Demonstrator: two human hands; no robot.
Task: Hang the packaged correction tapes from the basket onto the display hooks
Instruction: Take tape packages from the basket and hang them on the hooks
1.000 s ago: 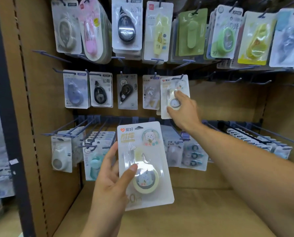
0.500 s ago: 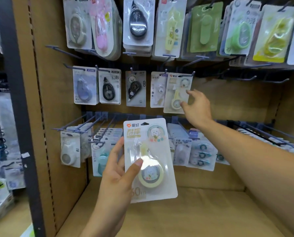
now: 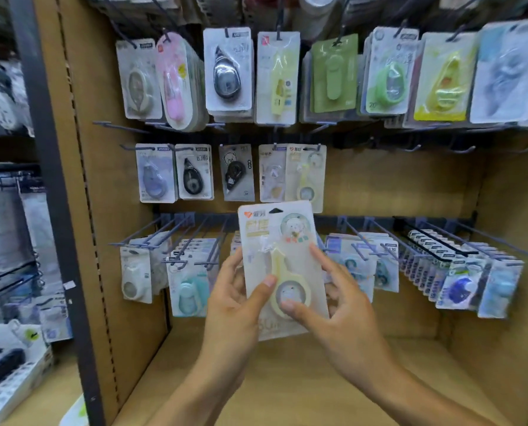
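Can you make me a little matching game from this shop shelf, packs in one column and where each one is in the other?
Things:
1. yellow pack with the ring-shaped tape
2. pink pack
3. dark green pack
4. bear pack

Places:
A. top row, right of middle
B. middle row of hooks
C. held in both hands
D. top row, near the left end

Pairs: 1-C, 2-D, 3-A, 4-B

**Open middle rail on your right, crowded rows elsewhere**

You have bare brown pegboard [image 3: 410, 182] right of the hanging pale yellow correction tape pack [image 3: 306, 176], under several empty grey hooks [image 3: 462, 149]. Long grey prongs [image 3: 379, 232] of the bottom row jut toward you below it. The full top row of blister packs [image 3: 333, 75] overhangs it.
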